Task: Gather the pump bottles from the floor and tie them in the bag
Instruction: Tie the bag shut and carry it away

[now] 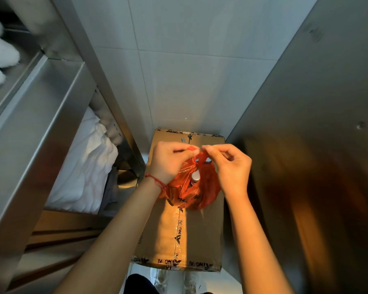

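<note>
Hands: left hand (170, 161), right hand (232, 166) pinch crinkly orange plastic bag (193, 187) handles over taped cardboard box (179, 236).

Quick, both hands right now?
Left hand: closed, pinching a handle of the red bag.
Right hand: closed, pinching the other handle.

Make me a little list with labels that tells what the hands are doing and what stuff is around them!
left hand: pinching one handle of the bag
right hand: pinching the other handle, close to the left
orange bag: sits on the box, top gathered, knot not visibly finished
pump bottle: grey pump top shows inside the bag
cardboard box: taped shut, on the floor under the bag
white towels: piled on the metal shelf at left
wall: pale tiles behind the box
</note>
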`<act>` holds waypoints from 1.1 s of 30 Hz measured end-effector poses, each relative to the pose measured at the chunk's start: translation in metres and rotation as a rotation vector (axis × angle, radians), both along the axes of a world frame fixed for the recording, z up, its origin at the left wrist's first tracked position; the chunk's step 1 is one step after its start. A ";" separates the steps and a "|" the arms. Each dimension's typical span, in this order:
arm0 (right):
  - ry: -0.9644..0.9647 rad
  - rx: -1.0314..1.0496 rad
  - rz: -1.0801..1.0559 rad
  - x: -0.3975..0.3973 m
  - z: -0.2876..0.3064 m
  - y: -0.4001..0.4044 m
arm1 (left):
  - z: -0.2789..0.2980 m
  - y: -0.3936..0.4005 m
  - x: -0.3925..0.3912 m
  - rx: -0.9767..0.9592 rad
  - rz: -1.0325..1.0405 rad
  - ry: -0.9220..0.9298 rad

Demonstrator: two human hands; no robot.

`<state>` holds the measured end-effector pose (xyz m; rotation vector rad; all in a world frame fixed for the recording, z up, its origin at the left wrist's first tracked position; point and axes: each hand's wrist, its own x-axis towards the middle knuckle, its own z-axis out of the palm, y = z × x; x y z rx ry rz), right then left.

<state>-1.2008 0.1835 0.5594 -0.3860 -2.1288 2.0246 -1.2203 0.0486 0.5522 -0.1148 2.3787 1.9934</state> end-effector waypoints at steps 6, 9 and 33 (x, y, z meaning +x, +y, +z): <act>0.013 0.037 0.055 -0.006 0.006 -0.004 | 0.009 0.007 -0.009 -0.005 -0.140 0.051; 0.017 0.001 0.072 -0.007 0.006 -0.004 | 0.010 0.007 -0.008 0.000 -0.168 0.003; 0.006 -0.023 0.345 0.053 0.040 0.002 | 0.085 0.018 0.039 0.067 -0.117 0.020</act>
